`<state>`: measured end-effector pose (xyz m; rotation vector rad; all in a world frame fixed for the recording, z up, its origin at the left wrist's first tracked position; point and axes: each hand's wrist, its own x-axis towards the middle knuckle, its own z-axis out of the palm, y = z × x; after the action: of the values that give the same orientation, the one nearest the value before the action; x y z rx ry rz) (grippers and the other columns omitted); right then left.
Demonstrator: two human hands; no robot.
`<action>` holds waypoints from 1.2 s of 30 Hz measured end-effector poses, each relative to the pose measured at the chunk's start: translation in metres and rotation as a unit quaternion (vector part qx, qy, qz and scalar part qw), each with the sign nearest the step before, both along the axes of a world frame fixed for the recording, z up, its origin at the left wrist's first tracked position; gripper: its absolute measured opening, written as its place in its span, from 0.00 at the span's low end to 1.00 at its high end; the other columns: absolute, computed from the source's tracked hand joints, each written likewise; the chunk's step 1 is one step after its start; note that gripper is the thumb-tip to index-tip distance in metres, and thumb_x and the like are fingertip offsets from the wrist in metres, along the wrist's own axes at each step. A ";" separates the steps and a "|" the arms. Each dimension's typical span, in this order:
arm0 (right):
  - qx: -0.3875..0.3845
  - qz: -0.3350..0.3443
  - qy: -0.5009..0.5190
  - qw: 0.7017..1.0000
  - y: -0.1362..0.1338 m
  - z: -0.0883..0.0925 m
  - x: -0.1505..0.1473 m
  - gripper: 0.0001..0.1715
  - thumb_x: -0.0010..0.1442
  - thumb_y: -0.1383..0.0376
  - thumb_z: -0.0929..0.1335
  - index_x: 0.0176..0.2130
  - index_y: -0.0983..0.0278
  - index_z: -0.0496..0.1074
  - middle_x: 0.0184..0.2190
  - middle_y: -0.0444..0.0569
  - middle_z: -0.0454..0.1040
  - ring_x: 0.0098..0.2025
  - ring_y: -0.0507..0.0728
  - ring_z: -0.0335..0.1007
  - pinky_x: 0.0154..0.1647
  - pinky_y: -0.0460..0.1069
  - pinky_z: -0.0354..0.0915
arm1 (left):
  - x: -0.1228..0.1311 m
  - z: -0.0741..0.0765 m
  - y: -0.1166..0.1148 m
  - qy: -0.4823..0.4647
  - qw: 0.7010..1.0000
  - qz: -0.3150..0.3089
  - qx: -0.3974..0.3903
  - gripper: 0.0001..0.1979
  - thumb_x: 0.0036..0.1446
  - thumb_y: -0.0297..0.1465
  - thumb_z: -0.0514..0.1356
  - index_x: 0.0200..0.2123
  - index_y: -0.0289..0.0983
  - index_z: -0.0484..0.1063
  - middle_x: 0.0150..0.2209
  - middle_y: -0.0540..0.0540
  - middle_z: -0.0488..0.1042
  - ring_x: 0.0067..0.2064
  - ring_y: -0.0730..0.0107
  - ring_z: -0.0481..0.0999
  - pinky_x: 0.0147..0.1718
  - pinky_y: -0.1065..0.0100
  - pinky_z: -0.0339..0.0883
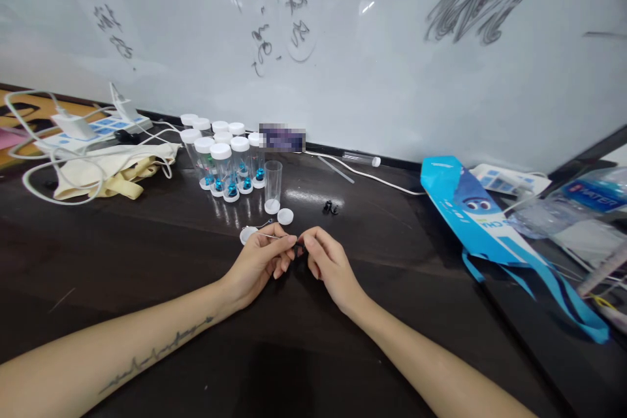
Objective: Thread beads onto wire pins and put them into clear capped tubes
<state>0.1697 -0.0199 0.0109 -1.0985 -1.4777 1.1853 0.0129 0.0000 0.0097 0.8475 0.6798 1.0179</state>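
Observation:
My left hand (264, 253) is closed in a pinch on a thin pale wire (268, 236), which runs back over its fingers. Facing it, my right hand (327, 256) pinches a small black piece (298, 247) right at the left fingertips. The piece's exact kind is too small to make out. Just beyond the hands stands an uncapped clear plastic tube (273, 188). One white cap (285, 216) lies beside its base, and another white cap (248, 234) sits behind my left hand. A few more small black pieces (330, 208) rest on the dark table (196, 255).
Several white-capped tubes (231, 173) with blue contents stand at the back left. A cream cloth bag (115, 170) and a power strip (93, 130) with cables lie further left. Another tube (361, 159) lies by the whiteboard (343, 46). At right are a blue bag (455, 209) and a water bottle (588, 192).

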 end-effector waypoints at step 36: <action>0.000 0.016 0.005 1.000 0.000 0.002 0.000 0.16 0.66 0.56 0.63 0.30 0.63 0.63 0.22 0.39 0.59 0.19 0.47 0.50 0.20 0.44 0.49 | 0.000 0.002 -0.004 0.016 1.000 -0.022 0.012 0.13 0.53 0.36 0.67 0.28 0.35 0.66 0.23 0.51 0.73 0.19 0.81 0.68 0.15 0.81 0.60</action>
<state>0.1698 -0.0204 0.0129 -1.0709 -1.4925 1.2120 0.0125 -0.0042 0.0113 0.8967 0.6743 0.9770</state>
